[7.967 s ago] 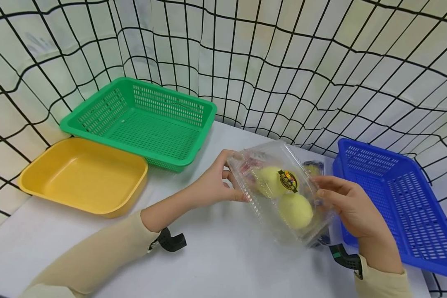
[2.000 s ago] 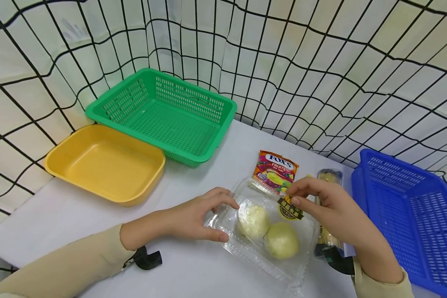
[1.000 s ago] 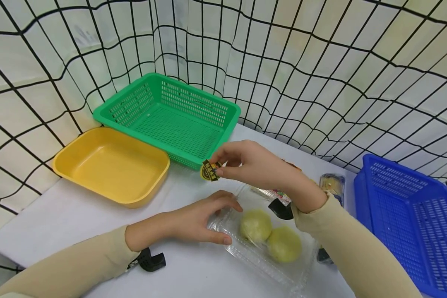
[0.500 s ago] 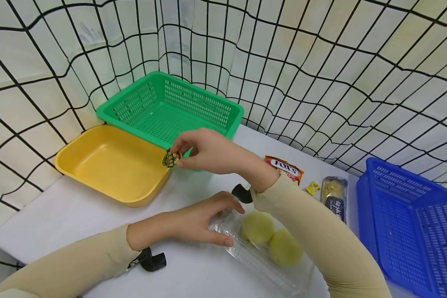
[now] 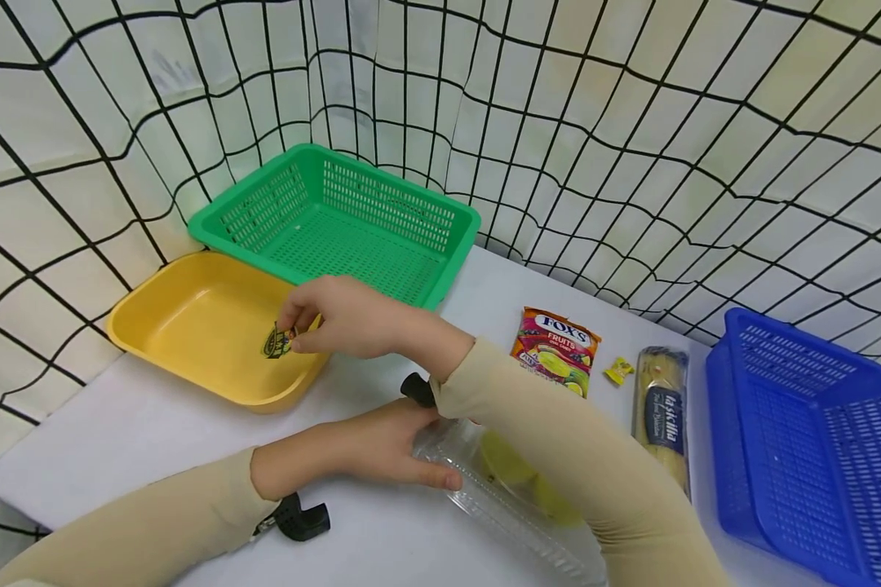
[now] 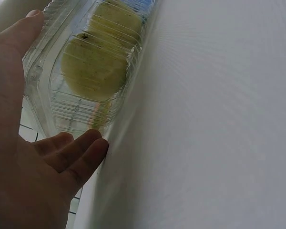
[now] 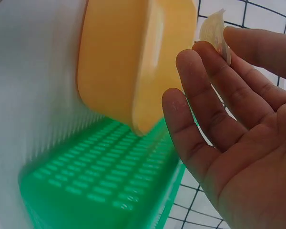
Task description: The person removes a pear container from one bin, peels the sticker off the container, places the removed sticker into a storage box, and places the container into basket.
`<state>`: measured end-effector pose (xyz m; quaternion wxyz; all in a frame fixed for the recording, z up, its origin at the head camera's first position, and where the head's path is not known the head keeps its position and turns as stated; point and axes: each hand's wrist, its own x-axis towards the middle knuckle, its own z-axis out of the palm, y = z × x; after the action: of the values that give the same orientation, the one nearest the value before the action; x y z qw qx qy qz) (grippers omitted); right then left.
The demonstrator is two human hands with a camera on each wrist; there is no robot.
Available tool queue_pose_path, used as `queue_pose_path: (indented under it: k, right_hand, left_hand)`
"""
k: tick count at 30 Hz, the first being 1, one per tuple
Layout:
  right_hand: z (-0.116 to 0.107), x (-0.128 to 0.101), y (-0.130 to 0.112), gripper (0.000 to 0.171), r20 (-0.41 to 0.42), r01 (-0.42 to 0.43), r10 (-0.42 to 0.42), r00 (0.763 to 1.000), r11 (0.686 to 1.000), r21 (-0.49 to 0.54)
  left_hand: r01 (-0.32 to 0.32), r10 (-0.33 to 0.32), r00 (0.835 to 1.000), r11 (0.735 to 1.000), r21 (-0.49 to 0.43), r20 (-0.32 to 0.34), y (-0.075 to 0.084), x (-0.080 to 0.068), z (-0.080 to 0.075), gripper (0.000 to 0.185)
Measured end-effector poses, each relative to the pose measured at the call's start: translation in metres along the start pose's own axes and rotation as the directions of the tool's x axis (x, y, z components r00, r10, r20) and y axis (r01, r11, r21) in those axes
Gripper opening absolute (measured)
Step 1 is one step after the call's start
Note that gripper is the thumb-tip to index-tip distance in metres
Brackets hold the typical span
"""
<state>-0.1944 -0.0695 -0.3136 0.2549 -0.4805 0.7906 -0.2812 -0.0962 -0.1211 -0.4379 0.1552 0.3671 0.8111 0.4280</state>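
My right hand pinches a small black and yellow sticker between thumb and fingertips, over the right part of the yellow tub. The sticker's pale back shows in the right wrist view. My left hand holds the left end of a clear plastic clamshell box, thumb at its rim and fingers at its end. Two pale green round fruits lie inside the box, which looks closed. In the head view, my right sleeve hides part of the box and fruit.
A green basket stands behind the tub. To the right lie a Fox's candy packet, a small yellow wrapped candy and a bag of pasta. A blue basket is at far right. Black wire mesh surrounds the table.
Earlier my hands held the box raised; it was then set down. My right hand took the sticker off its lid and carried it left over the yellow tub. My left hand stayed on the box.
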Motion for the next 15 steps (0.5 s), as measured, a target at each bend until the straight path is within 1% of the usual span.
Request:
queue_pose_path:
  k: [3,9,13,15]
  right_hand:
    - [0.0049,0.0028,-0.0017,0.016,0.006,0.005,-0.005,1.000,1.000,-0.009]
    - [0.0096,0.0049,-0.0010,0.014,0.003,0.008,-0.008,1.000,1.000,-0.013]
    - [0.0104,0.0079,0.0020,0.014,0.005,0.002,-0.002,1.000,1.000,-0.013]
    - [0.0103,0.0095,0.0028,0.014,0.008,0.002,-0.002,1.000,1.000,-0.012]
  left_hand:
    - [0.038,-0.038,0.999,0.999,0.024,-0.004,0.0004,-0.0021,0.0004,0.087]
    - [0.087,-0.087,0.996,0.995,0.054,0.010,0.0009,-0.0035,0.0013,0.086]
    - [0.077,-0.077,0.997,0.996,0.042,0.010,0.0011,-0.0035,0.0009,0.089]
    - [0.061,-0.061,0.998,0.997,0.041,0.006,0.0003,-0.0030,0.0005,0.090]
